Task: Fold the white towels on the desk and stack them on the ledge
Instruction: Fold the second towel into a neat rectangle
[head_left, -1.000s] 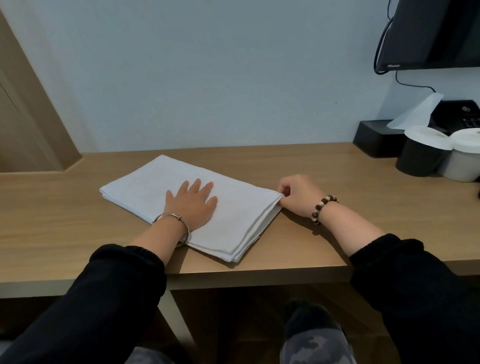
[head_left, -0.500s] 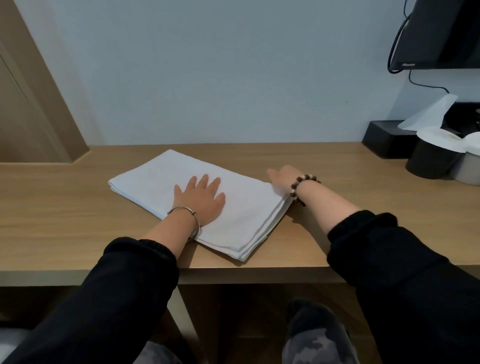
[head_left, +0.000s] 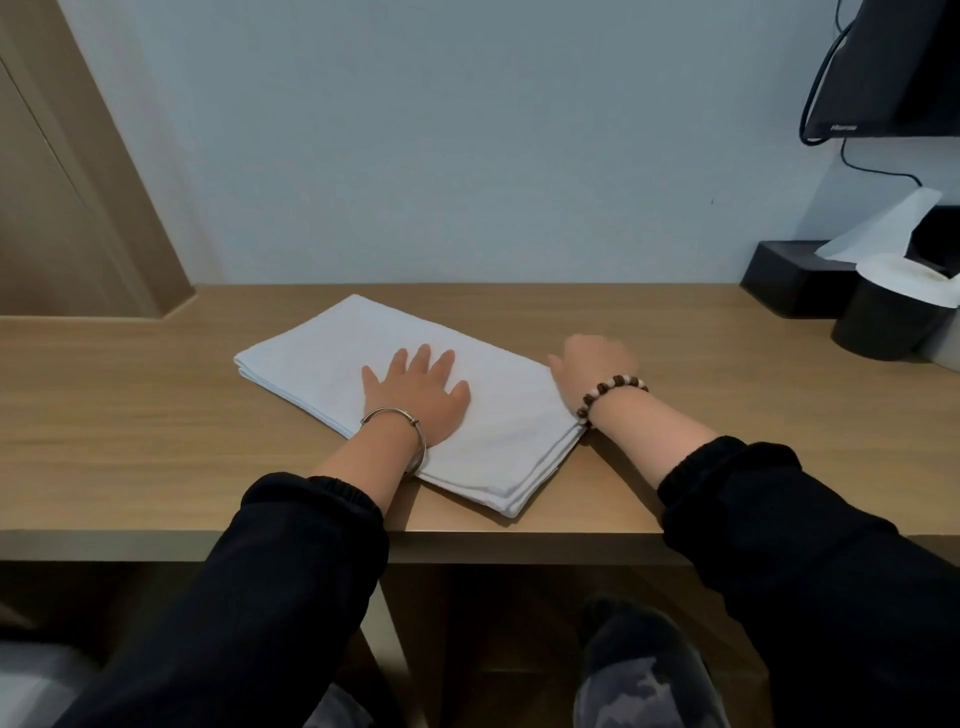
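I have the left hand (head_left: 415, 397) pressed flat, fingers spread, on the folded towel (head_left: 343, 348) lying diagonally near the desk's (head_left: 130, 415) front edge; the right hand (head_left: 592, 364) meets its right end, fingers blurred, grip unclear.

One white towel (head_left: 332, 358) — folded into a flat oblong of several layers, which show as stacked lines along its short right end and at its left corner. It lies on the wooden desk (head_left: 130, 415), set askew: the long sides run from far left to near right, and the nearest corner sits close to the desk's front edge. Top surface smooth and level. The left hand (head_left: 415, 395) rests flat on its middle, fingers spread. The right hand (head_left: 592, 358) meets its far long edge near the right corner — blurred, grip not discernible.
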